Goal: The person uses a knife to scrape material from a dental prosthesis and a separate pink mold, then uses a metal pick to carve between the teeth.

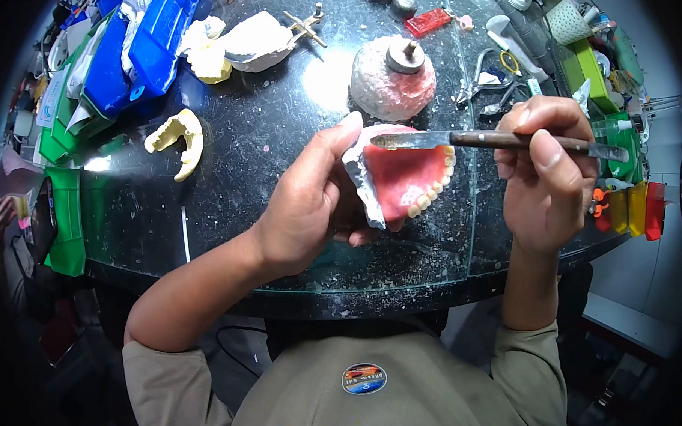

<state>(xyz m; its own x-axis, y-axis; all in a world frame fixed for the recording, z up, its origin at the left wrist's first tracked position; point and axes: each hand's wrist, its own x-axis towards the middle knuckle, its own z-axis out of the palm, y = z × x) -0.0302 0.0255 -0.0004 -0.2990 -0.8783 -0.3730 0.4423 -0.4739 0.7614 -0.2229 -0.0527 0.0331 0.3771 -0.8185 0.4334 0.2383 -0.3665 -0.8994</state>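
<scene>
Both hands are busy over the bench (278,140): my left hand (307,203) is curled around the denture model (404,181), thumb pressed on its top edge, and my right hand (543,180) pinches the wax knife (496,138) by its dark handle, fingers closed tight on it. That knife lies nearly level, its blade tip resting on the model's rim at about 12 o'clock. To do this well, I judge I should keep the blade flat and light, brace the model firmly in my palm, and work in short strokes so the wax is not gouged.

It sits between my hands, just above the bench's near edge. It shows pink wax with a row of pale teeth along the 4 o'clock side, and a grey plaster edge toward my left thumb.

At 10 o'clock lies a yellowish cast (177,140); at 12 o'clock stands a pink-speckled dome (391,80).
</scene>
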